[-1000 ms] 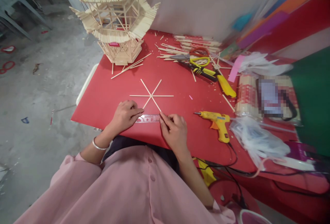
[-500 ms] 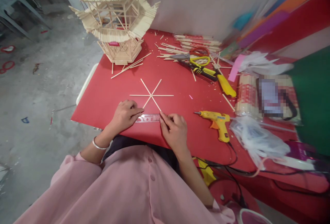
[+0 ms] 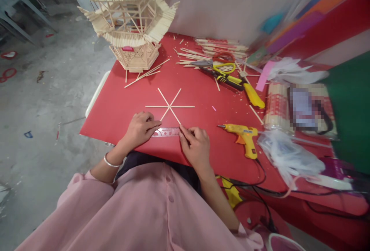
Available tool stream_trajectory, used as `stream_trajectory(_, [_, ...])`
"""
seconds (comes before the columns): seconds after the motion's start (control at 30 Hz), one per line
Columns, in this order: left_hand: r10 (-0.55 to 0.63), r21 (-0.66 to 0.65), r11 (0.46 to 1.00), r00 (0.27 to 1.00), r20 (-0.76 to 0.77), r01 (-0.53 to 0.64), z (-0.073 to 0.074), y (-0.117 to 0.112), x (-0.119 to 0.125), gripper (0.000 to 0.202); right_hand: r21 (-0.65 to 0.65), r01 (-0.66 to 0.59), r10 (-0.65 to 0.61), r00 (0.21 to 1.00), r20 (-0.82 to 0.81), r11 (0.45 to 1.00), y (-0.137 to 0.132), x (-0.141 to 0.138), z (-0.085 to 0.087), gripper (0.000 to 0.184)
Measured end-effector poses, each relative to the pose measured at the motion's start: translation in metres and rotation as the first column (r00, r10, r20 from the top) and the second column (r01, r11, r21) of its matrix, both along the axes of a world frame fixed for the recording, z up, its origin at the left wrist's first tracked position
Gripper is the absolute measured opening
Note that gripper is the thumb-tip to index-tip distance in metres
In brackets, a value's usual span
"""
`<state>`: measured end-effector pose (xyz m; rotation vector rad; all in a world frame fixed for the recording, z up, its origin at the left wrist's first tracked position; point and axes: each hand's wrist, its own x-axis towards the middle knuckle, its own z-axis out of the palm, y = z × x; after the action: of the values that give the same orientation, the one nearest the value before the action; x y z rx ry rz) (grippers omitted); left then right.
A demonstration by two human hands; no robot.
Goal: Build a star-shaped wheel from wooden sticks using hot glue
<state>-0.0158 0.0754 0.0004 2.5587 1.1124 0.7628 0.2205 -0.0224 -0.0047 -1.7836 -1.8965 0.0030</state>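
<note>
On the red table, thin wooden sticks (image 3: 169, 107) cross at one centre, forming a six-armed star. A clear ruler with red markings (image 3: 167, 132) lies flat at the star's near side, across the tips of its two nearest arms. My left hand (image 3: 141, 128) is closed on the ruler's left end, fingertips also by the lower-left stick's tip. My right hand (image 3: 195, 143) is closed at the ruler's right end, thumb and forefinger by the lower-right stick's tip. Both hands partly cover the ruler's ends.
A pagoda model of sticks (image 3: 135, 31) stands back left. Scissors (image 3: 225, 66), pliers (image 3: 228, 79) and a stick pile (image 3: 199, 52) lie at the back. A yellow glue gun (image 3: 244, 137) rests right, its cord over the table edge. Beyond are a plastic bag (image 3: 286, 154) and packed sticks (image 3: 276, 108).
</note>
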Motion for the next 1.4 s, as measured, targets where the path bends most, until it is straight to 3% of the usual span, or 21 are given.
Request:
stream_trajectory(0.93, [-0.016,0.033,0.999,1.0,0.022,0.015,-0.0001,0.0007,0.001,0.03,-0.012,0.003,-0.003,1.0,0.012,1.0,0.0006,0.0005,-0.0012,0.032])
stream_trajectory(1.4, [0.003,-0.014,1.0,1.0,0.001,-0.003,0.0002,-0.0001,0.0006,0.033,-0.022,0.011,-0.011,1.0,0.0,1.0,0.0002,0.0008,-0.0033,0.031])
